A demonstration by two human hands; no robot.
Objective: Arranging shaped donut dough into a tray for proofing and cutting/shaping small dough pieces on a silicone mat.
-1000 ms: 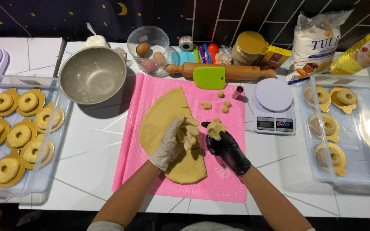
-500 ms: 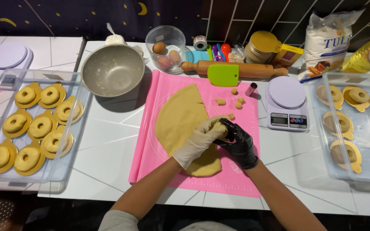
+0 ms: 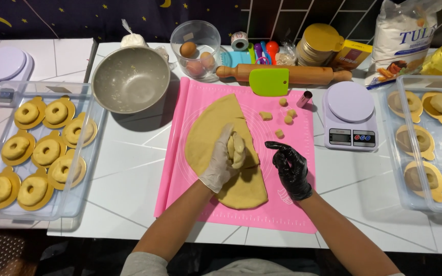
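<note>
Now that both hands have split apart, my left hand [image 3: 221, 166] in the white glove is clenched around the dough lump [image 3: 237, 148], right over the folded dough sheet [image 3: 221, 138] on the pink mat [image 3: 287, 214]. My right hand [image 3: 290, 168], black glove, came off empty, fingers loosely curled.

white flour sack [image 3: 401, 38] far right | yellow box [image 3: 353, 54] beside it | scale screen [image 3: 339, 136] grey
</note>
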